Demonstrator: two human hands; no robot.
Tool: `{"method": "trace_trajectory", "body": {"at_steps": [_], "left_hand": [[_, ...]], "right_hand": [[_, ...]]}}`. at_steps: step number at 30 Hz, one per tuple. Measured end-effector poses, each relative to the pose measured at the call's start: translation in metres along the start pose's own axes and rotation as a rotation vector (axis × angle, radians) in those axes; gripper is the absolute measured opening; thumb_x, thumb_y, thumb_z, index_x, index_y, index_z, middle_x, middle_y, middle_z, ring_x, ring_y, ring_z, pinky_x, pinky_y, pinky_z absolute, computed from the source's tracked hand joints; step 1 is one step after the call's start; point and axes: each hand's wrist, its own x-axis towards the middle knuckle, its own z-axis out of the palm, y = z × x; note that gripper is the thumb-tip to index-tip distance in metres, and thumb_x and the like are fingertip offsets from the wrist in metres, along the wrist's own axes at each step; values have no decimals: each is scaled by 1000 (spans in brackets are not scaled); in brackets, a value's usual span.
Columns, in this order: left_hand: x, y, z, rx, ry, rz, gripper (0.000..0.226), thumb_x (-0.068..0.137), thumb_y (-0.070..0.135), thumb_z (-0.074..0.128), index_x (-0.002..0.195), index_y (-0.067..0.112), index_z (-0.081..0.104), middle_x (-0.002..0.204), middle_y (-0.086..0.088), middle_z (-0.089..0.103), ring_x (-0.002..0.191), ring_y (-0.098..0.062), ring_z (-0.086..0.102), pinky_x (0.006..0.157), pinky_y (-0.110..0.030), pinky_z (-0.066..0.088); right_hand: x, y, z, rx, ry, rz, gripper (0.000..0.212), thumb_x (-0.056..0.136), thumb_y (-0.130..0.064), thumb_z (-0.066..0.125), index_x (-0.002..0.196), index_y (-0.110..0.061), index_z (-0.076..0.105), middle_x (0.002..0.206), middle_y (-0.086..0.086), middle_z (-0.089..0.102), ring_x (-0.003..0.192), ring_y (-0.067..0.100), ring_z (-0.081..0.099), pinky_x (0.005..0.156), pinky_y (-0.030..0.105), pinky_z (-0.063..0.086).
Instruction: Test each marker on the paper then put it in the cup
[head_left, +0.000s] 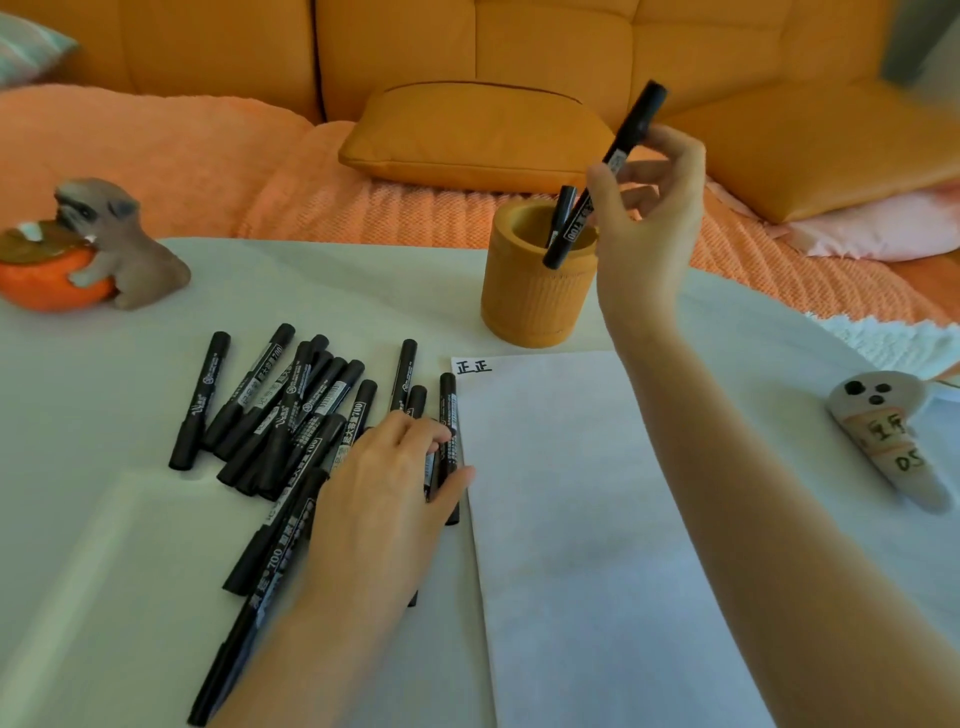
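Observation:
My right hand (647, 218) holds a capped black marker (631, 127) tilted, its lower end over the mouth of the orange cup (524, 306). One other black marker (562, 210) stands inside the cup. A white sheet of paper (582, 519) lies in front of the cup, with two small black written marks (474, 367) at its top left corner. Several black markers (291, 410) lie in a loose pile left of the paper. My left hand (384, 488) rests on the pile's right side, fingers curled around a marker (450, 457) by the paper's left edge.
A dog figurine hugging an orange fruit (88, 249) stands at the table's far left. A white ghost-shaped object (893, 441) with writing lies at the right. An orange sofa with cushions (478, 135) and a knitted throw runs behind the white table (104, 545).

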Motion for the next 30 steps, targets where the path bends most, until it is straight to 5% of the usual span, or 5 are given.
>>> {"method": "trace_trajectory", "body": {"at_steps": [6,15,22,26,30], "left_hand": [[-1,-2,3,32,-20,-19,36,78,44,65,108,24,62,101,10,54,81,-10,55,59,-20,41],[-2,2,2,59,-74,-43,42,82,51,57,118,30,53,110,14,46,88,-4,47,63,-15,34],[-3,1,3,46,-66,-45,43,82,50,58,119,29,53,110,14,45,87,-3,46,63,-15,35],[-2,-1,3,16,-53,-41,43,81,47,61,117,25,56,108,11,46,88,-7,50,63,-18,37],[-3,-1,3,18,-54,-38,42,82,46,60,117,22,58,109,8,47,88,-10,52,65,-19,36]], "right_hand": [[15,5,10,-38,43,-110,57,88,-4,59,139,-3,34,96,10,59,71,8,56,67,24,51],[8,25,19,-553,-236,-12,51,95,-21,52,143,-29,38,89,-6,56,75,13,54,55,27,39],[4,29,16,-661,-285,-21,50,94,-22,54,143,-23,42,128,9,43,95,17,51,64,26,41],[-23,7,3,-547,-249,-83,22,92,-20,54,112,-15,63,109,5,54,84,16,54,63,36,47],[-79,-10,-17,-527,-605,179,22,94,-33,55,85,-16,65,69,-6,57,68,17,55,59,31,41]]}}
